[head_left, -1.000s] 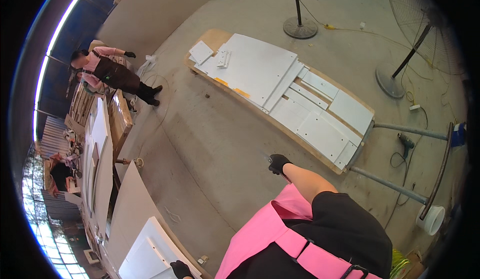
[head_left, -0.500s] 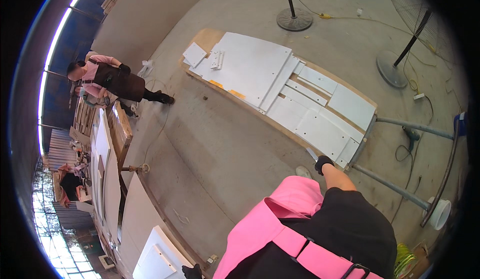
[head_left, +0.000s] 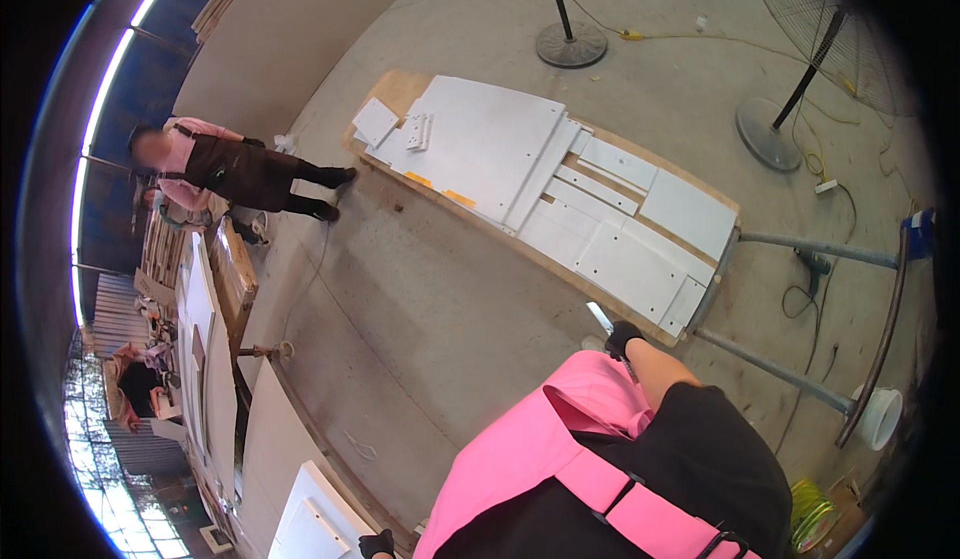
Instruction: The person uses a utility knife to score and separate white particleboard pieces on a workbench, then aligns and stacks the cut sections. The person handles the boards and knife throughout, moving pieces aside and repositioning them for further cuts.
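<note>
My right hand [head_left: 625, 339], in a black glove, is closed around a flat, silvery blade-like tool [head_left: 599, 317]. The blade points up and left from the fist, just off the near edge of a low table, and its exact kind is unclear. At the bottom edge, my left hand [head_left: 377, 544], also black-gloved, is beside the edge of a white panel [head_left: 290, 531] with a narrow strip on it. Its fingers are too small and cut off to read. White flat boards [head_left: 490, 129] of several sizes lie on the low table's brown top [head_left: 397, 87].
A co-worker [head_left: 240, 167] in a dark apron stands at the left, near long benches of panels [head_left: 268, 414]. Two stand fans [head_left: 572, 47] are at the back right, with cords on the floor. A metal tube frame [head_left: 820, 249], a power drill [head_left: 815, 264] and a white bucket [head_left: 880, 417] are at right.
My right hand has drawn back toward my body with the blade, away from the table edge. The view has shifted slightly. The co-worker's legs have moved and now stand apart.
</note>
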`<state>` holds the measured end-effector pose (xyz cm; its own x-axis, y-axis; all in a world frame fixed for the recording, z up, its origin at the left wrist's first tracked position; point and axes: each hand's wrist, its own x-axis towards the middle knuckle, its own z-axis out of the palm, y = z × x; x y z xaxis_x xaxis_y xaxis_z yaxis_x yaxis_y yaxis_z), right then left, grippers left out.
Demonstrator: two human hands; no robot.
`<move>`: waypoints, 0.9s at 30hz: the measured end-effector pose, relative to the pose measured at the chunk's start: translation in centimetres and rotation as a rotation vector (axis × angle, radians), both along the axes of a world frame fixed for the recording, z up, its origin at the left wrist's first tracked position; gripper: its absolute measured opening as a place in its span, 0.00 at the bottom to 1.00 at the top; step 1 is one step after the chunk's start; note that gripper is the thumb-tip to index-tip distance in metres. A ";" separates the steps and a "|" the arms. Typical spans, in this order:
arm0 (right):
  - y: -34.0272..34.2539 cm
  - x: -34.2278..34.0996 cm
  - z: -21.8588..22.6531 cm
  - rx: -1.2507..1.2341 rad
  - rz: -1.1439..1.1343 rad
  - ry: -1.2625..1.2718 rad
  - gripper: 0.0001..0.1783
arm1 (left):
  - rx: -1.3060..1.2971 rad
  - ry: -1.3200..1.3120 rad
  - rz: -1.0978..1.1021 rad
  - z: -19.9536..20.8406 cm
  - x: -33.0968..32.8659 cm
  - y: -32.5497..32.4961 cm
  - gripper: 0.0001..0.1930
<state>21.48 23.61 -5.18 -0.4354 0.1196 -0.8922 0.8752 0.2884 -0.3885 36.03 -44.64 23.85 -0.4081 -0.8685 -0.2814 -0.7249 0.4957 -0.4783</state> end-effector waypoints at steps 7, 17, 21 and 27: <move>3.9 2.2 -1.4 0.079 -0.015 -0.071 0.13 | -0.077 0.090 0.042 1.8 -1.2 5.0 0.36; 2.2 0.4 -1.5 0.040 0.030 0.055 0.13 | -0.088 0.108 0.070 2.5 -1.8 6.7 0.43; 1.5 -0.4 -2.0 0.006 0.088 0.090 0.12 | -0.127 0.106 0.084 2.1 -2.0 7.8 0.46; 2.7 -0.6 -2.5 0.033 0.071 0.016 0.09 | -0.259 -0.001 0.010 -2.7 -0.5 6.8 0.31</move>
